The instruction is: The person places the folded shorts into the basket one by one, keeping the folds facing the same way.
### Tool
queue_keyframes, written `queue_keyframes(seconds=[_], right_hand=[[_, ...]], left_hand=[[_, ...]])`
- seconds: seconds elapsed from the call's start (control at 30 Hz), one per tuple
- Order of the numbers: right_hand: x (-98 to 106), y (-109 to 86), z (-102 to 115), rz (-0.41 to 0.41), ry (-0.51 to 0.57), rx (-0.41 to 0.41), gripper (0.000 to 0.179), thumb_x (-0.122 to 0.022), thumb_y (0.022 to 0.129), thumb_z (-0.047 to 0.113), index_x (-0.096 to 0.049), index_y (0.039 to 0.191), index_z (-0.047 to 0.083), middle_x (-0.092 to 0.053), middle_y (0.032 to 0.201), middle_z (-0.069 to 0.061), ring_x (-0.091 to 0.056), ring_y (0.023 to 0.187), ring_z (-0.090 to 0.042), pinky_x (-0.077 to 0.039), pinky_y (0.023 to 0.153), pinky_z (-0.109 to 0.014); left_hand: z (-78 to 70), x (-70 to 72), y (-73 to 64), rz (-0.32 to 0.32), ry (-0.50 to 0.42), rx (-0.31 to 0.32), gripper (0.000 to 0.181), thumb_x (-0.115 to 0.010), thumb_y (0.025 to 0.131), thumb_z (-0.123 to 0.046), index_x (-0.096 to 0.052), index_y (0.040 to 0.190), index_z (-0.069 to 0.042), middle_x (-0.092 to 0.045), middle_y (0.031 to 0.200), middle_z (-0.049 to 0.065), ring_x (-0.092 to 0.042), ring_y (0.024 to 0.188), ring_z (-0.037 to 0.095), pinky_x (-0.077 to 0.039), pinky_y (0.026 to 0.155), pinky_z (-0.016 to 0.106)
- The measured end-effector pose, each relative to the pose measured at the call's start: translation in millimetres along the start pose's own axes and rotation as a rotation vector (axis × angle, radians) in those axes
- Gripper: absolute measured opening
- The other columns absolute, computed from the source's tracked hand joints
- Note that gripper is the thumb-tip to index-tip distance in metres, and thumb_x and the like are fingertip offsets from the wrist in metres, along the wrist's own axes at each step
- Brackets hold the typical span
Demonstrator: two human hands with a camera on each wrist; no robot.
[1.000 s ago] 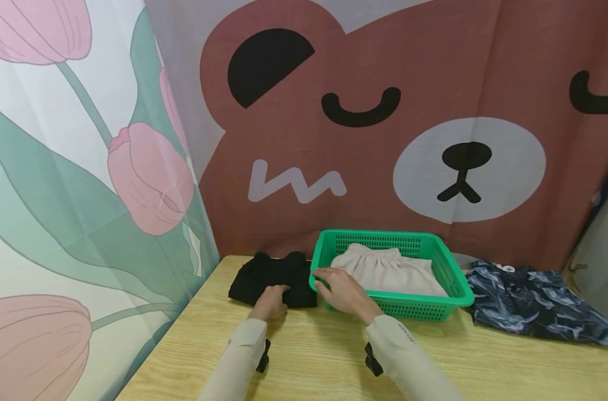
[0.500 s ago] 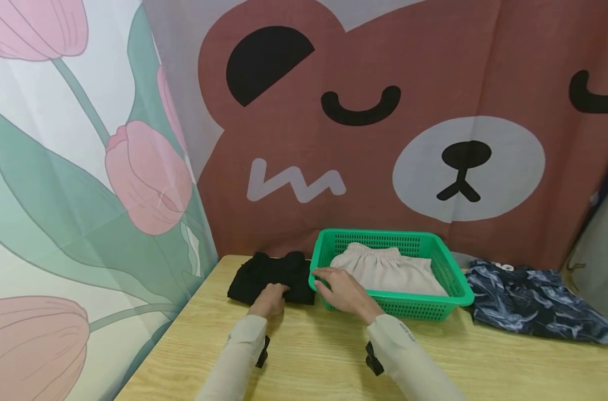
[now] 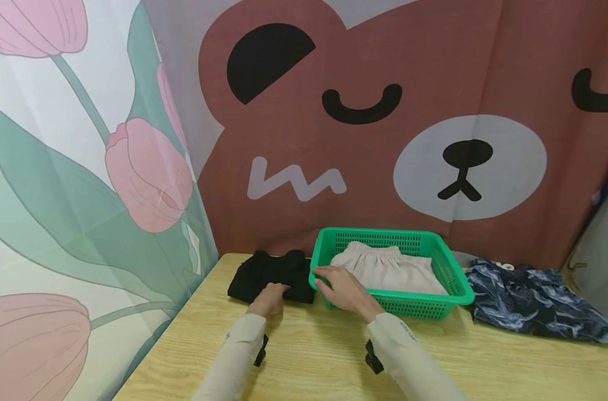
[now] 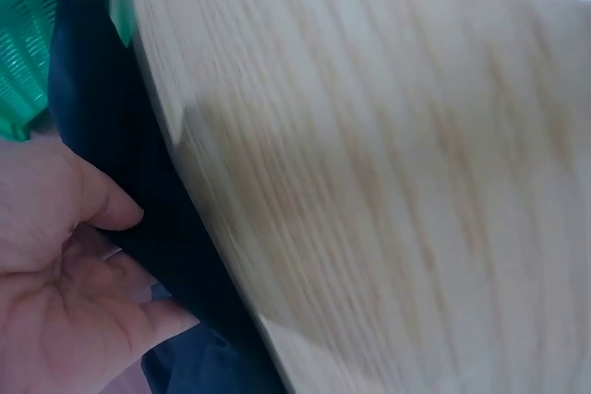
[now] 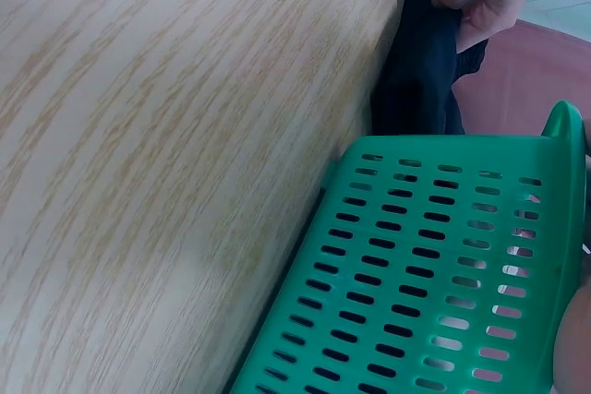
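Observation:
A folded black garment lies on the table left of the green basket. My left hand is at its front edge, with thumb and fingers bent against the cloth. In the left wrist view, the left hand's fingertips touch the dark cloth at separate spots. My right hand rests over the basket's left front rim, fingers loosely extended toward the corner. The right wrist view shows only slivers of this hand above the rim. Beige shorts with a gathered elastic waistband lie flat in the basket.
Dark patterned shorts with a pale drawstring lie right of the basket. The wooden table reaches back to a bear-print curtain, and a tulip-print curtain hangs on the left.
My left hand has shifted very slightly to the left, and the black garment's right edge with it. The right hand and the basket have stayed in place.

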State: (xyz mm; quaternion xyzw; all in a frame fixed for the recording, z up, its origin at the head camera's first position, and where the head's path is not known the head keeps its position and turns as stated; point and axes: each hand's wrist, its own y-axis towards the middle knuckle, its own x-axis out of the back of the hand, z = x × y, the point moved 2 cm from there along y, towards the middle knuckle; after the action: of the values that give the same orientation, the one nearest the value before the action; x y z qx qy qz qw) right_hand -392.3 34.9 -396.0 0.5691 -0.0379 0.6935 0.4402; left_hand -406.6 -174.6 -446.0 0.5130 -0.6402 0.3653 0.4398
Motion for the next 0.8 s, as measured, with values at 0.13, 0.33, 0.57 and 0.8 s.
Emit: queue_keyframes(seconds=[0.13,0.33,0.57,0.8], right_hand=[[0.0,0.2,-0.6,0.001,-0.007,0.002,0.036,-0.054,0.100,0.021,-0.060,0.131,0.003,-0.060,0.128,-0.011,-0.054,0.120,-0.027,-0.043,0.097,-0.043],[-0.2,0.1,-0.7,0.003,0.005,-0.006,0.037,-0.054,0.100,0.022,-0.060,0.131,0.002,-0.060,0.128,-0.010,-0.055,0.119,-0.027,-0.043,0.097,-0.043],[-1.0,0.8,-1.1,0.001,0.000,-0.004,0.037,-0.054,0.100,0.022,-0.060,0.131,0.002,-0.060,0.128,-0.011,-0.055,0.119,-0.027,-0.044,0.096,-0.043],[0.7,0.0,-0.5,0.001,0.007,-0.012,0.037,-0.054,0.100,0.023,-0.060,0.131,0.004,-0.060,0.129,-0.010,-0.055,0.119,-0.026,-0.044,0.097,-0.042]], left_hand=[[-1.4,-0.3,-1.9,0.021,0.033,-0.013,0.042,-0.052,0.091,0.012,-0.059,0.131,0.002,-0.056,0.130,0.021,-0.050,0.121,0.039,-0.042,0.097,0.047],[-3.7,-1.9,-7.3,0.049,0.075,-0.025,0.043,-0.055,0.090,0.012,-0.058,0.131,0.002,-0.057,0.129,0.020,-0.052,0.118,0.038,-0.045,0.095,0.046],[-5.1,-1.8,-15.3,0.047,0.081,-0.053,0.044,-0.056,0.086,0.016,-0.060,0.128,0.004,-0.060,0.125,0.020,-0.058,0.112,0.035,-0.049,0.090,0.042],[-9.6,0.6,-29.0,0.044,0.088,-0.106,0.041,-0.055,0.087,0.014,-0.060,0.127,0.006,-0.059,0.126,0.021,-0.051,0.117,0.041,-0.042,0.097,0.047]])
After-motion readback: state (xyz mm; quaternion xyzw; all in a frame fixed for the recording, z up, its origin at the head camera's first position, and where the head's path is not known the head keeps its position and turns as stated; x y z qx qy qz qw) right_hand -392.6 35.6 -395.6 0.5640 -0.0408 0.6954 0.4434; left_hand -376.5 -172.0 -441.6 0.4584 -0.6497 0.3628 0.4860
